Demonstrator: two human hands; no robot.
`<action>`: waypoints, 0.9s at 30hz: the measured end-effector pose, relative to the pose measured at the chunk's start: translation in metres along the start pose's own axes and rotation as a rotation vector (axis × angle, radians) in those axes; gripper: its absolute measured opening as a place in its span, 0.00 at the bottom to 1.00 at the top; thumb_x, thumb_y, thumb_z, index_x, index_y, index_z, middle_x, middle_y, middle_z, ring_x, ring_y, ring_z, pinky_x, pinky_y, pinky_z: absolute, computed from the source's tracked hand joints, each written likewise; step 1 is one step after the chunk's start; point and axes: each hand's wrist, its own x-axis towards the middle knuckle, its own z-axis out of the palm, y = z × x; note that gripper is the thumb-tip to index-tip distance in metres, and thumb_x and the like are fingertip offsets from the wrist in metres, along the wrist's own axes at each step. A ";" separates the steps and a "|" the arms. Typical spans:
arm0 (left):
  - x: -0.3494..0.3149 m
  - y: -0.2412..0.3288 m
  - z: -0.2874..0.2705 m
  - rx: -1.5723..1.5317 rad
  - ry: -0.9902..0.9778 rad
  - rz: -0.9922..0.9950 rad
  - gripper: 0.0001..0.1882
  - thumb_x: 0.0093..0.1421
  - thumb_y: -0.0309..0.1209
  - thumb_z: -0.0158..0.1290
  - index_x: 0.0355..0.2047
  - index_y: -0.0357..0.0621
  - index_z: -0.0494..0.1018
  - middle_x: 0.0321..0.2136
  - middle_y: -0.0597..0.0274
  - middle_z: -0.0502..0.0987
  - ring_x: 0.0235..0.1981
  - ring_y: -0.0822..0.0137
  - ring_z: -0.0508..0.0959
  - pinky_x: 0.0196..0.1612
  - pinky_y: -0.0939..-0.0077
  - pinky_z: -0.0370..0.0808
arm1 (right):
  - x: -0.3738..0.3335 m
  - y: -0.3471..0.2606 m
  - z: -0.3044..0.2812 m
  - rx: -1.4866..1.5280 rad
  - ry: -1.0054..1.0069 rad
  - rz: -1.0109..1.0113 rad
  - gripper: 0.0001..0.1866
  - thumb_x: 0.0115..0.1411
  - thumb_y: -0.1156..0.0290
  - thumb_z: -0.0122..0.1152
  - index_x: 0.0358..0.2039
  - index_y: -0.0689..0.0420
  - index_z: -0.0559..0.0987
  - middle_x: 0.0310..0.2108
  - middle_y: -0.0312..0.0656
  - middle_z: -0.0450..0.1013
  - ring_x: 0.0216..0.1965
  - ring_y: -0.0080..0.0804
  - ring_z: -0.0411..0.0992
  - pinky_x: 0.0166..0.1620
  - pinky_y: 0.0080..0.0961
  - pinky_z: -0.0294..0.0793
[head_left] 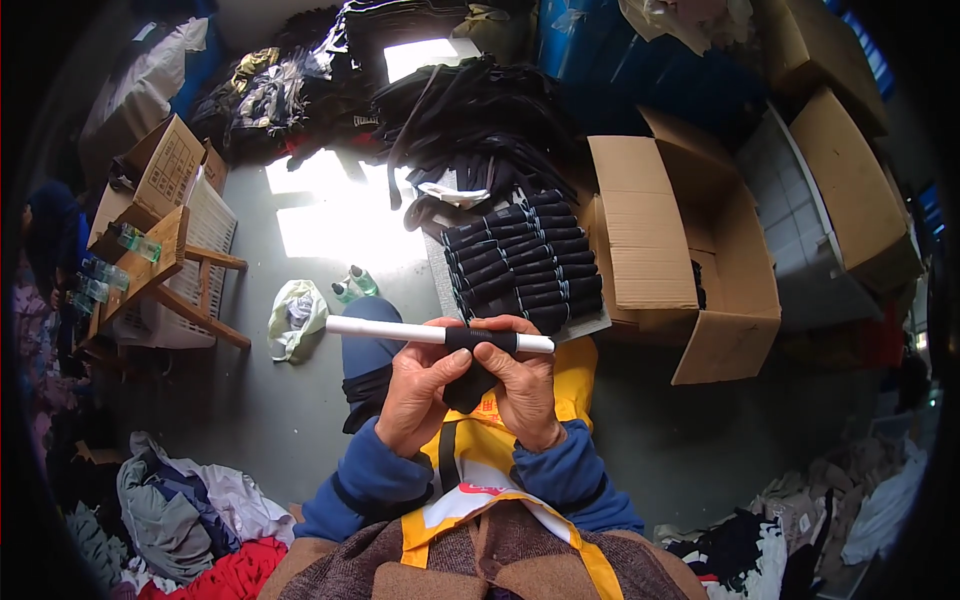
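A white tube (385, 330) lies crosswise in front of me, held level in both hands. Black ribbed cloth (470, 340) wraps its right half, and more of the cloth hangs below between my palms. My left hand (415, 390) is closed, with its thumb pressed to the cloth and its fingers behind the tube. Closed in the same way, my right hand (527, 390) pinches the cloth near the tube's right end. Just beyond my hands stand several rows of rolled black garments (525, 260) with thin light-blue stripes, stacked on a grey board.
An open cardboard box (640, 230) stands at the right of the stack. A wooden stool (185, 275) with bottles on it is at the left. A plastic bag (296, 318) lies on the floor. Clothes heaps (175, 510) lie at near left, near right and far back.
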 end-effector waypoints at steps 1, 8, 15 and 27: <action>0.000 -0.001 0.001 -0.019 0.022 -0.004 0.15 0.55 0.23 0.56 0.43 0.40 0.68 0.35 0.63 0.73 0.39 0.72 0.73 0.44 0.81 0.72 | 0.000 -0.001 0.001 0.000 0.001 0.001 0.16 0.53 0.80 0.61 0.44 0.58 0.72 0.39 0.40 0.71 0.42 0.27 0.70 0.50 0.20 0.69; 0.004 -0.007 -0.009 0.004 -0.006 0.051 0.15 0.55 0.24 0.55 0.44 0.41 0.67 0.36 0.63 0.73 0.38 0.73 0.73 0.42 0.82 0.72 | 0.003 0.003 -0.011 0.204 -0.034 0.127 0.18 0.53 0.80 0.62 0.45 0.57 0.71 0.40 0.39 0.71 0.44 0.26 0.69 0.50 0.20 0.68; 0.001 -0.006 -0.005 -0.073 -0.001 -0.025 0.16 0.55 0.23 0.55 0.44 0.41 0.67 0.35 0.62 0.72 0.38 0.73 0.74 0.42 0.82 0.72 | 0.003 -0.005 -0.007 0.149 -0.040 0.097 0.21 0.52 0.76 0.64 0.46 0.57 0.70 0.41 0.37 0.69 0.44 0.25 0.68 0.51 0.19 0.67; 0.002 -0.007 -0.006 -0.080 0.035 0.038 0.15 0.56 0.24 0.55 0.44 0.40 0.67 0.36 0.61 0.72 0.37 0.72 0.74 0.43 0.82 0.72 | 0.003 0.005 -0.012 0.102 -0.075 0.082 0.15 0.52 0.79 0.63 0.42 0.57 0.73 0.40 0.37 0.70 0.42 0.24 0.69 0.48 0.18 0.69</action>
